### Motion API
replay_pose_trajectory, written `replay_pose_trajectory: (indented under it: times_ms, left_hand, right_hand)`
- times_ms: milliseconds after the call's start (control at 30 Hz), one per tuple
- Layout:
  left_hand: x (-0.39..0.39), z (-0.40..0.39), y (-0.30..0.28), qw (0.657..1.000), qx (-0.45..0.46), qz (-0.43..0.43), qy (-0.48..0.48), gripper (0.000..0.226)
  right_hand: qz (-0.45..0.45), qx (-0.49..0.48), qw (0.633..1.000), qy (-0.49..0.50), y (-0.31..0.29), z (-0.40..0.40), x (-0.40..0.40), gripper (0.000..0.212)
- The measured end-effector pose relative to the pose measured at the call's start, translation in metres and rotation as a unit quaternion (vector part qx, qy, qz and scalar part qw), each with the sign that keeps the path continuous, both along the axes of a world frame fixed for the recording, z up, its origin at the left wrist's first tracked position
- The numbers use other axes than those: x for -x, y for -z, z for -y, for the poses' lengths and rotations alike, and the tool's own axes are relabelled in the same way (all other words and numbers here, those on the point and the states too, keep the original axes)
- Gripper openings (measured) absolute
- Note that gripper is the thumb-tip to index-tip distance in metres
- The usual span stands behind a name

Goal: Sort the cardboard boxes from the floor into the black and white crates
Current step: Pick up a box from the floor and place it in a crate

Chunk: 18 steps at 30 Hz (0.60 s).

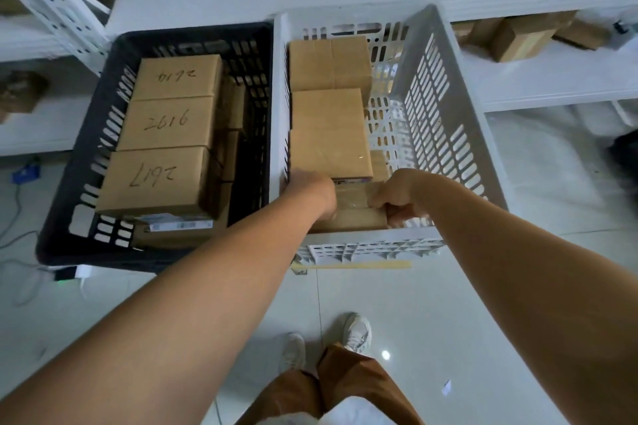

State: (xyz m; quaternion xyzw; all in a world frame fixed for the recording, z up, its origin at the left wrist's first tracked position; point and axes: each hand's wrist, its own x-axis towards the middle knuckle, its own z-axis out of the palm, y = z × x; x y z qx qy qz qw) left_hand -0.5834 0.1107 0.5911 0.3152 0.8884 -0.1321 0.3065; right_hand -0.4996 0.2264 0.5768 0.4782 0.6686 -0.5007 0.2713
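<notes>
Black slotted plastic crate (86,148) at 9 o'clock: three brown cardboard boxes with handwritten numbers (169,124) stacked in row. White slotted plastic crate (435,93) touching its right side, two taped brown boxes (328,107) inside. Left hand (319,195) and right hand (397,198) grip small brown cardboard box (355,209) at white crate's 6 o'clock wall, fingers curled round it.

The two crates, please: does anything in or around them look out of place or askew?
Little stands out. In the black crate, the numbered boxes lie in a neat row, though their handwriting faces different ways. Both hands hold a box at the near end of the white crate. A flat strip lies on the floor.
</notes>
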Motion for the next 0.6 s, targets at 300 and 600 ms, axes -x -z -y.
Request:
replay_pose_trajectory:
  times_ms: [300, 600]
  left_hand:
    - [0.002, 0.000, 0.009, 0.995, -0.014, -0.090, 0.029, 0.034]
    - [0.006, 0.005, 0.014, 0.994, -0.070, -0.060, 0.051, 0.021]
  right_hand:
    - [0.000, 0.039, 0.999, 0.003, 0.008, -0.005, 0.003, 0.029]
    - [-0.041, 0.022, 0.996, 0.080, 0.010, 0.000, -0.007, 0.024]
